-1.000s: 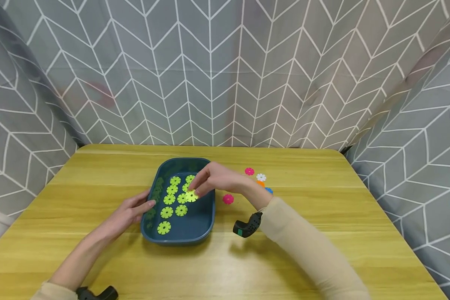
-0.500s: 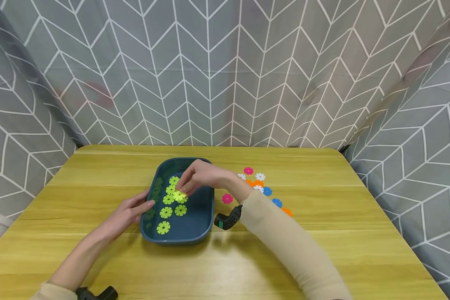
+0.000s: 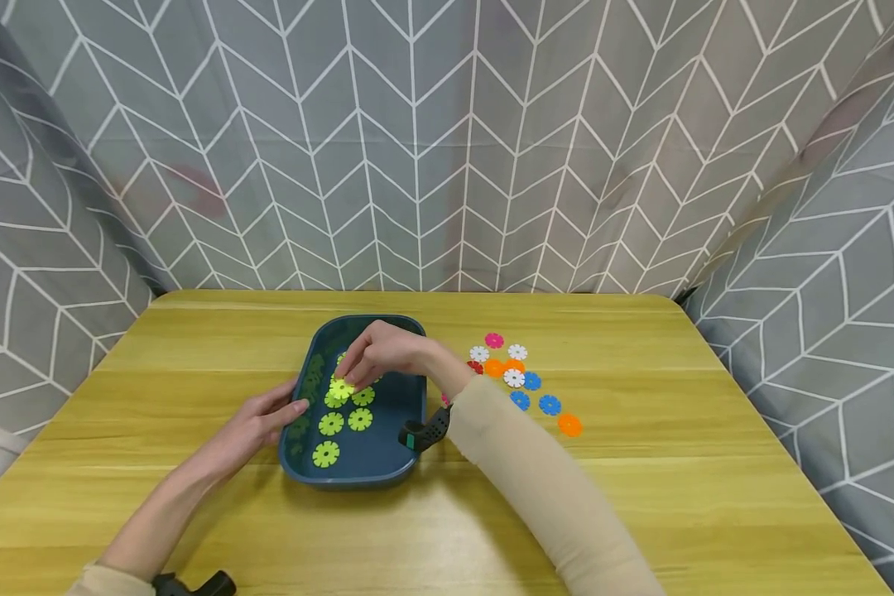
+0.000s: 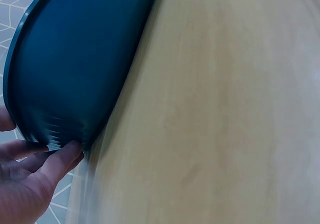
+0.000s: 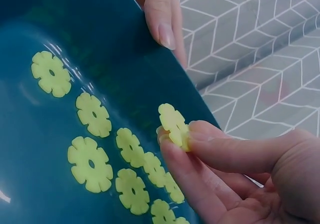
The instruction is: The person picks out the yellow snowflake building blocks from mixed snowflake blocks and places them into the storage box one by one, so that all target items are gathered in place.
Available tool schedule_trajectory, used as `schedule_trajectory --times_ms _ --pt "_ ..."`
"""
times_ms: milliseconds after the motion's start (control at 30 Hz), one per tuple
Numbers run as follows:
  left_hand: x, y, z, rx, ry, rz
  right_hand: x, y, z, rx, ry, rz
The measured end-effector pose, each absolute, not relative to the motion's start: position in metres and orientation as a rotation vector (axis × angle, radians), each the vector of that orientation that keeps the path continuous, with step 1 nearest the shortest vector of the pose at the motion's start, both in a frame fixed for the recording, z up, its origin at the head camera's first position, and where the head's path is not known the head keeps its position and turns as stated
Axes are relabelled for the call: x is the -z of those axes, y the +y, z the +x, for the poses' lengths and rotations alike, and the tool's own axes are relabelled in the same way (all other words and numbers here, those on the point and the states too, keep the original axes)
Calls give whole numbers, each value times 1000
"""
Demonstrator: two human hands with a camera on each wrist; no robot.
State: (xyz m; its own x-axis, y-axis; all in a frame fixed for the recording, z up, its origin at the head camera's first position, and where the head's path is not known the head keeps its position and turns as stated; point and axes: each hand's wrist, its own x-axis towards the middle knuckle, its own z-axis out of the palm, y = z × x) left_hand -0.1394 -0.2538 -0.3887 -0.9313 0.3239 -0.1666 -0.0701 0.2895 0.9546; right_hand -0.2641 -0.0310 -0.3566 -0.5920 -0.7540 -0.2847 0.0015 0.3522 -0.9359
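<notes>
A dark blue plastic bin (image 3: pixel 387 443) stands on the table with several yellow-green snowflake discs (image 3: pixel 326 454) lying flat in rows on its floor. My right hand (image 3: pixel 382 349) reaches over the bin from the right. Between thumb and fingertips it pinches one more yellow-green snowflake disc (image 5: pixel 173 125), raised above the others near the left wall. My left hand (image 3: pixel 270 414) grips the bin's left rim. Its thumb lies over the edge while the fingers touch the outer wall, as the left wrist view shows. The right hand hides some discs at the bin's far end.
Right of the bin lie several loose snowflake discs: pink (image 3: pixel 494 340), white (image 3: pixel 514 378), blue (image 3: pixel 550 405), orange (image 3: pixel 569 425) and red (image 3: pixel 476 367). The right forearm passes close beside them. A grey patterned curtain (image 3: pixel 447 149) hangs behind the wooden table (image 3: pixel 678 497).
My right hand has moved left across the bin, carrying the pinched disc toward the left row. More loose discs show behind the forearm. The left hand stays at the rim.
</notes>
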Motion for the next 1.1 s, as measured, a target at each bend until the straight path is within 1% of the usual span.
schedule_trajectory --times_ms 333,1100 --pt "391 -253 -139 -1686 2232 234 372 -38 -266 1342 1835 -601" --pt "390 -255 -139 -1709 2224 216 379 -45 -266 1176 1650 -725"
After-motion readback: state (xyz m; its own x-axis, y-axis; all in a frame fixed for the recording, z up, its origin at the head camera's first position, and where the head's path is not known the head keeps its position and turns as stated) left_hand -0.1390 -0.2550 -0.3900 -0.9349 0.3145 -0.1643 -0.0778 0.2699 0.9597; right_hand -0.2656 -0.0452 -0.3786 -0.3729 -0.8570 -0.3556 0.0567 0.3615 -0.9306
